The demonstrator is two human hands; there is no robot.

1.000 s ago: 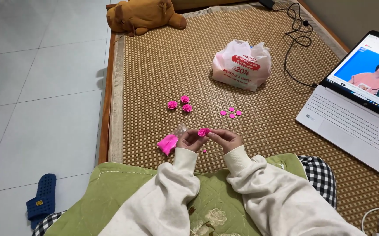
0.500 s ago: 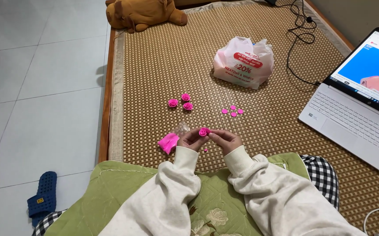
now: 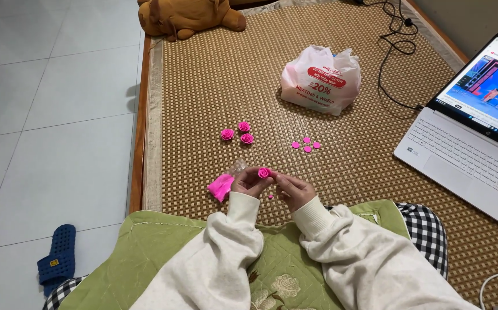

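Pinching one pink clay rose [image 3: 264, 172] between left hand [image 3: 250, 182] and right hand [image 3: 292, 189] fingertips, unchanged; shaping continues near the mat's [image 3: 214, 86] front edge.

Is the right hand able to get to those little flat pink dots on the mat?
Probably yes. The pink dots lie just ahead of the right hand on bare mat with nothing between. But both hands are busy with a pink rose, so it would need letting go first.

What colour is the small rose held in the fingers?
Bright pink. The small rose shows best in the head view, at the left hand's fingertips.
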